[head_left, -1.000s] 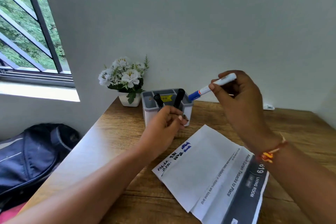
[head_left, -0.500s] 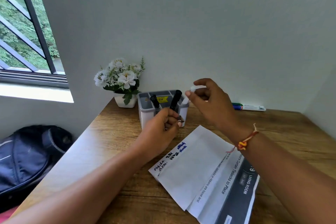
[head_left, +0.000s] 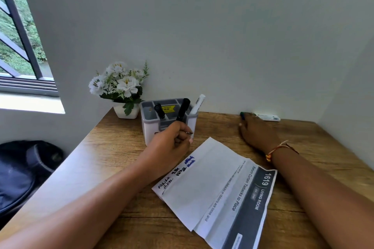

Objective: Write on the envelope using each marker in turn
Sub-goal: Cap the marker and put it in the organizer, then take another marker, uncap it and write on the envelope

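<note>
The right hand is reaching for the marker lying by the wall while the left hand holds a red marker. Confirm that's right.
Wrong colour: the head view shows the left hand holding a black marker. The right hand does reach for the marker lying by the wall.

The bare wooden desk top (head_left: 315, 143) lies open to the right of the white paper envelope (head_left: 204, 184) and along its front edge. At the back left, the grey plastic pen holder (head_left: 150, 127) and white potted flowers (head_left: 121, 95) stand just beside each other, blocking that corner. The white wall (head_left: 222, 46) closes the rear.
</note>
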The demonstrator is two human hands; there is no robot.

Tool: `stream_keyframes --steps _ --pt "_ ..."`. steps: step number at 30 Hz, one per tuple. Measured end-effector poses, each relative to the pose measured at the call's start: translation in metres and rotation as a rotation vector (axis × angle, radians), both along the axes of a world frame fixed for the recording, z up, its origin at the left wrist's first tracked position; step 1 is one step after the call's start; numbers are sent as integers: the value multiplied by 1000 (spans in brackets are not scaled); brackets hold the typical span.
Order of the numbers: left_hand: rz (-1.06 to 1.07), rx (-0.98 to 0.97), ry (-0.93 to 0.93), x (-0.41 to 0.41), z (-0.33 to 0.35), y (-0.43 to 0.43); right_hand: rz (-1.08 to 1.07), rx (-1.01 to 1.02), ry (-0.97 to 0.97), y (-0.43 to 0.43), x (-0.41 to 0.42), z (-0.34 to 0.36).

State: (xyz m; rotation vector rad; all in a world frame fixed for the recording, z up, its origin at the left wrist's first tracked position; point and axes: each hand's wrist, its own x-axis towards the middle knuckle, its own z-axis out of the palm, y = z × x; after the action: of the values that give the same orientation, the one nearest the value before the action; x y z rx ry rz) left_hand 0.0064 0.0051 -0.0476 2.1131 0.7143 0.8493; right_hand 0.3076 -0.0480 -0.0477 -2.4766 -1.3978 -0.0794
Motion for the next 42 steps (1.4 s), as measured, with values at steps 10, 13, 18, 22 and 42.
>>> stream_keyframes --steps 10,13,18,22,42 --pt "-4 37 36 -1 0 1 -76 -20 -198 0 0 -2" --pt "-10 34 40 -1 0 2 -101 -35 -204 1 3 -1" --pt "-20 29 43 0 0 1 -82 -15 -212 -3 9 5" --pt "-22 33 55 0 0 1 -39 -20 -129 -7 11 10" --pt "-195 -412 -167 -3 22 -14 657 -15 168 -56 -133 51"
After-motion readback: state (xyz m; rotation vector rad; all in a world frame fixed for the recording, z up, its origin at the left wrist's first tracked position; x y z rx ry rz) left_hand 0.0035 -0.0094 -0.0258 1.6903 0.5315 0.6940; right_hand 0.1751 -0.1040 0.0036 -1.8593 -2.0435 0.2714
